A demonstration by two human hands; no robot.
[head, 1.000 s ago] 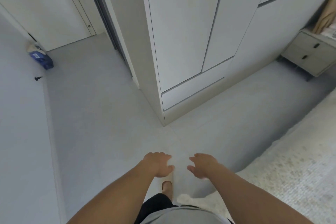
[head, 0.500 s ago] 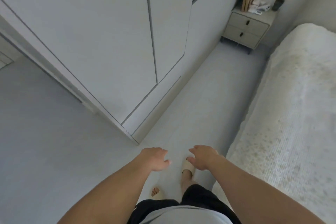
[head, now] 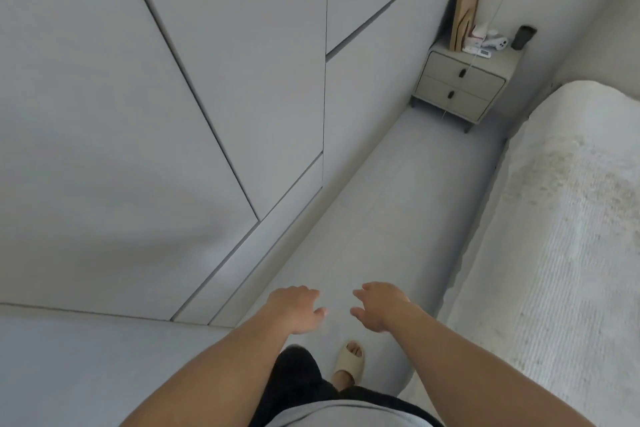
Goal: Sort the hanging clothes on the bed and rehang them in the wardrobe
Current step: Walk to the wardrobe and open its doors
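Observation:
A white wardrobe (head: 214,87) with flat closed doors fills the left and upper part of the view. The bed (head: 568,253) with a pale textured cover runs along the right edge. No clothes or hangers are in sight. My left hand (head: 296,310) and my right hand (head: 379,305) float side by side over the floor, low in the middle, fingers loosely relaxed and holding nothing. Both are apart from the wardrobe and the bed.
A narrow strip of grey floor (head: 398,204) runs between wardrobe and bed. At its far end stands a two-drawer bedside table (head: 464,87) with small items and a brown board leaning on it. My slippered foot (head: 349,364) is below my hands.
The view has swung right, from the wardrobe corner and doorway into the aisle beside the bed. The bedside table and bed have come further into sight. My hands stay empty in front of me.

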